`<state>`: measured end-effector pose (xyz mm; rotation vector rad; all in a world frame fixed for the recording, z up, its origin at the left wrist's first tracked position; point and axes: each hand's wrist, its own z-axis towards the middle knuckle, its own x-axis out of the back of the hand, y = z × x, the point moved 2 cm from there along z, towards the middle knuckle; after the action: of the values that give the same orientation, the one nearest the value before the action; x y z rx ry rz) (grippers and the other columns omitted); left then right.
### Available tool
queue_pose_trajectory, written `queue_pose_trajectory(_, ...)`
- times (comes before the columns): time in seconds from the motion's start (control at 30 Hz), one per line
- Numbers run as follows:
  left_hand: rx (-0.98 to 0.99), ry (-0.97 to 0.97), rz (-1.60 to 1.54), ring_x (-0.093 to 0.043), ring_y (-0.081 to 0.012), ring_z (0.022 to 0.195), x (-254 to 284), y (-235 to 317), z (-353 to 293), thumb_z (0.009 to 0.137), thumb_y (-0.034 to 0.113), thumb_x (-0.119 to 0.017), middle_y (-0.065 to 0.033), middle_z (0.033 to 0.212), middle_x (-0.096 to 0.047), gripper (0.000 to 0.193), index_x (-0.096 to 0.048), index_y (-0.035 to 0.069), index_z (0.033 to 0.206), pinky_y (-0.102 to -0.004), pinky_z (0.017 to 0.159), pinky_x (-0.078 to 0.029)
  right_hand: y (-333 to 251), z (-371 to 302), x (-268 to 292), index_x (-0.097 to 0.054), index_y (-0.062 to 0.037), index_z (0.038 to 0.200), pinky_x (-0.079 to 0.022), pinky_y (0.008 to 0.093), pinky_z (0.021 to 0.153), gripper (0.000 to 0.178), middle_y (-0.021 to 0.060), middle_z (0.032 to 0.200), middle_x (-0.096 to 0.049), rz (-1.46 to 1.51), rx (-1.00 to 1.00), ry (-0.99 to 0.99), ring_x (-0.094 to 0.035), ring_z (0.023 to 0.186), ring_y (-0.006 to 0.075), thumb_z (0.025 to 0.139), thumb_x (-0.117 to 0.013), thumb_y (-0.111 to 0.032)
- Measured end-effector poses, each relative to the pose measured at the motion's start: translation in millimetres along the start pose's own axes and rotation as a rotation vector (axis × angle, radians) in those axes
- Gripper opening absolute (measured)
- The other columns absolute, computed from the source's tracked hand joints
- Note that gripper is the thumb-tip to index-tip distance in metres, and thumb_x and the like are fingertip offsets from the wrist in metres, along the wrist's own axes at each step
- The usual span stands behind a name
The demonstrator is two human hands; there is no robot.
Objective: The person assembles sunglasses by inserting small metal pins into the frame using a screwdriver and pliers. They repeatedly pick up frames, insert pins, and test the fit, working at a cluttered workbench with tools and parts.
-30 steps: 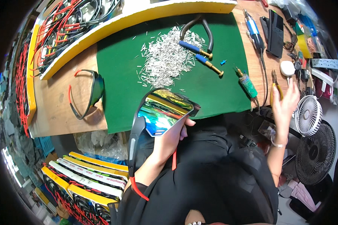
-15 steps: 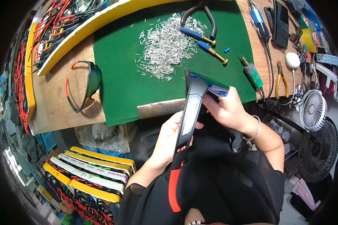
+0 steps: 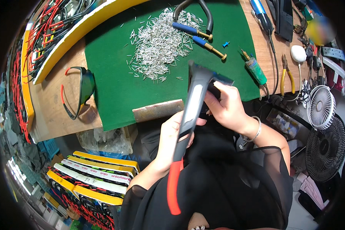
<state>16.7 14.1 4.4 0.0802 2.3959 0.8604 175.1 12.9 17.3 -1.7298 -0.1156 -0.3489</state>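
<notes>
Both my hands hold a pair of black sunglasses (image 3: 195,99) in front of my body, with one long temple arm pointing toward me and ending in a red tip. My left hand (image 3: 168,140) is closed around the middle of that temple. Closed on the front frame, at the far end, is my right hand (image 3: 229,109), its thumb toward the hinge; the lens is mostly hidden. Beyond them, a heap of small silver pins (image 3: 157,48) lies on the green mat (image 3: 115,88). A second pair of sunglasses (image 3: 84,90) with red tips rests on the wood at left.
Blue-handled tools with brass ends (image 3: 209,46) lie beside the pins. At right are a green-handled tool (image 3: 255,71), yellow pliers (image 3: 286,76), a white fan (image 3: 321,107) and a black fan (image 3: 326,147). Yellow-edged trays (image 3: 103,193) of eyewear stand at lower left.
The held sunglasses have tilted, so their blue-green lens shows less. My right hand's fingers now reach over the front frame. The whole view has shifted slightly.
</notes>
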Motion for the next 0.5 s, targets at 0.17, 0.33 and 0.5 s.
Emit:
queue_pose_trajectory(0.17,0.102,0.081,-0.011,-0.035,-0.0005,0.042,-2.1,-0.7,0.2,0.089,0.010,-0.046,-0.0075,0.084,-0.062,0.025,-0.051,-0.001,0.110,-0.0141,0.037,-0.026,1.2,2.6,1.6,-0.057,0.0016,0.093,-0.046,0.0307,0.054,0.016,0.0142,0.075,-0.059,-0.063,-0.125,-0.101,-0.060,0.061,0.0251,0.077,-0.055,0.000)
queue_pose_trajectory(0.33,0.089,0.085,0.138,-0.035,-0.0005,0.042,-4.4,-0.5,4.2,0.089,0.010,-0.046,-0.0071,0.084,-0.062,0.024,-0.051,0.000,0.109,-0.0138,0.038,-0.025,2.8,0.1,2.3,-0.056,0.0024,0.094,-0.048,0.0311,0.055,0.019,0.0142,0.077,-0.059,-0.091,0.210,0.009,-0.060,0.064,0.0264,0.075,-0.054,0.001)
queue_pose_trajectory(0.5,0.088,0.098,-0.025,-0.033,-0.0013,0.043,3.8,-9.4,2.1,0.090,0.011,-0.046,-0.0050,0.085,-0.061,0.030,-0.048,0.001,0.117,-0.0138,0.039,-0.025,0.4,1.0,-1.8,-0.057,0.0007,0.092,-0.048,0.0338,0.055,0.019,0.0155,0.078,-0.058,-0.177,0.367,0.009,-0.059,0.065,0.0309,0.073,-0.054,0.000)
